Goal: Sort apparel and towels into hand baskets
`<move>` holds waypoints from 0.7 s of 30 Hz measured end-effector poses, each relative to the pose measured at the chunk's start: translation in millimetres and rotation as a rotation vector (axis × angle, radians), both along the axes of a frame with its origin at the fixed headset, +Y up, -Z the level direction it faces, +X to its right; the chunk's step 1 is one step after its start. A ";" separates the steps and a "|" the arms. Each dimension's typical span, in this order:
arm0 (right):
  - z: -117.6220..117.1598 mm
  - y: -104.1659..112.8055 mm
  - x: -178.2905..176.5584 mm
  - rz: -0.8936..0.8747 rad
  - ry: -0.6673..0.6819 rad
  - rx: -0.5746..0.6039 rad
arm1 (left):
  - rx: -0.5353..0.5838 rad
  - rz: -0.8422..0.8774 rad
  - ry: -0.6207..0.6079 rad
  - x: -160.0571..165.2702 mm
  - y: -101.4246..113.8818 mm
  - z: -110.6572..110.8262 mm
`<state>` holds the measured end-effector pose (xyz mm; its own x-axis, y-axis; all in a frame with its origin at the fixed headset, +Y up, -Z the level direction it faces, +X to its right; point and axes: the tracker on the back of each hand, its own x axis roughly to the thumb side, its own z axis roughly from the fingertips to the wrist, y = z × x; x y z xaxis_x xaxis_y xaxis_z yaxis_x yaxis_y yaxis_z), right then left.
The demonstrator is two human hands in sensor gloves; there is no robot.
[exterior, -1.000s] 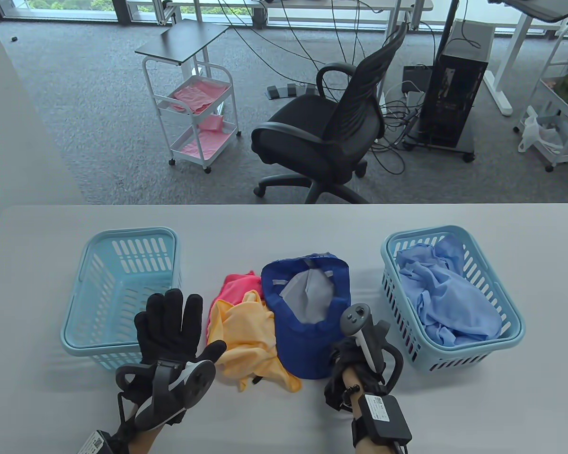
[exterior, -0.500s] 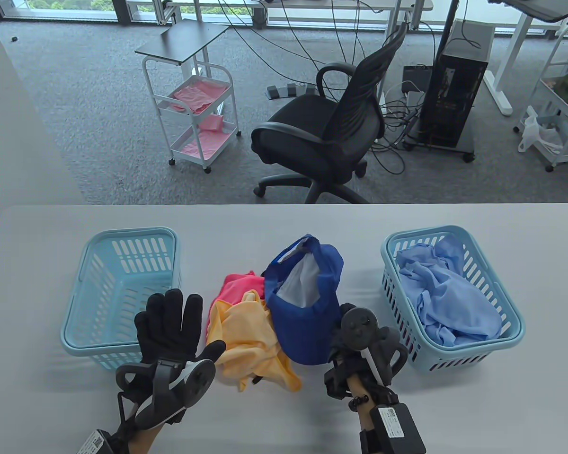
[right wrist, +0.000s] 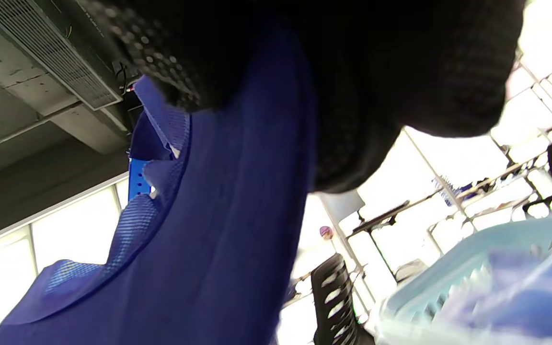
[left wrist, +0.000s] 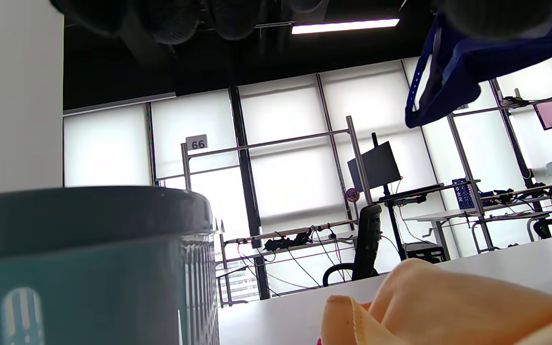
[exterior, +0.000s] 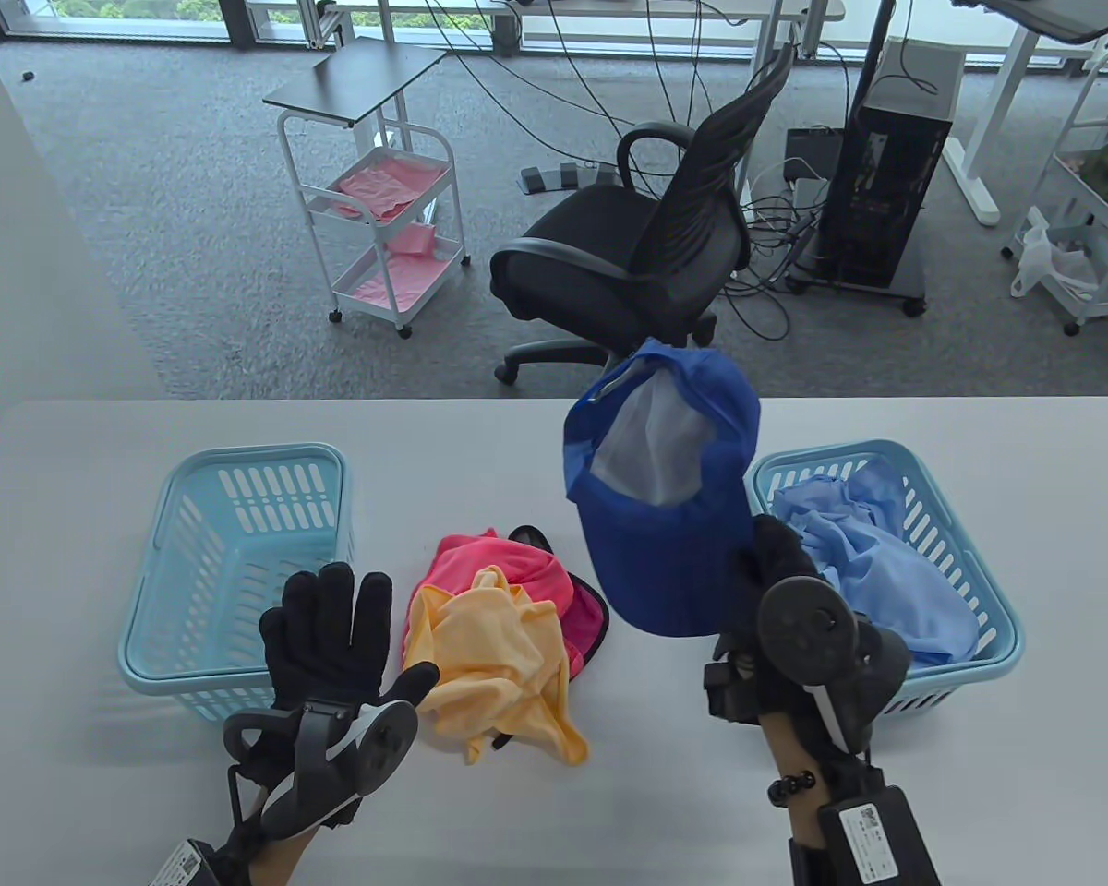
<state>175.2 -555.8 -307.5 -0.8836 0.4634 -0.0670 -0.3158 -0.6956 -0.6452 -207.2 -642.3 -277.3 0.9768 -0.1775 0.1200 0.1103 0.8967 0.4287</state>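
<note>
My right hand (exterior: 764,563) grips the brim of a blue cap (exterior: 660,498) and holds it in the air between the table's middle and the right basket (exterior: 1002,637); the cap (right wrist: 218,230) fills the right wrist view. That basket holds a light blue garment (exterior: 877,581). A yellow cloth (exterior: 499,664) lies on a pink cap (exterior: 554,591) at the table's centre. My left hand (exterior: 332,628) hovers with straight spread fingers by the left basket (exterior: 148,664), which shows nothing inside. The yellow cloth (left wrist: 448,306) is close in the left wrist view.
The grey table (exterior: 554,434) runs to a far edge, beyond which stands a black office chair (exterior: 637,268). A white cart (exterior: 379,221) with pink cloths and a computer tower (exterior: 886,203) are on the carpet.
My right hand has lifted the blue cap off the table and carried it up and to the right, uncovering the pink cap. My left hand has stayed put.
</note>
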 end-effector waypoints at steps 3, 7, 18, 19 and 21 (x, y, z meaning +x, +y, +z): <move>2.1 15.9 28.4 0.027 -0.072 0.000 | 0.000 -0.003 -0.003 0.6 -0.2 0.3; 1.3 26.4 60.8 0.036 -0.159 -0.025 | 0.000 -0.002 -0.003 0.5 -0.2 0.1; -23.0 5.6 111.8 0.106 -0.381 -0.204 | -0.001 -0.004 0.005 0.5 0.2 0.1; -26.4 1.7 112.6 0.137 -0.394 -0.224 | -0.002 -0.004 0.005 0.6 0.2 0.1; -34.6 -7.6 111.9 0.190 -0.409 -0.269 | -0.001 -0.004 0.005 0.6 0.3 0.1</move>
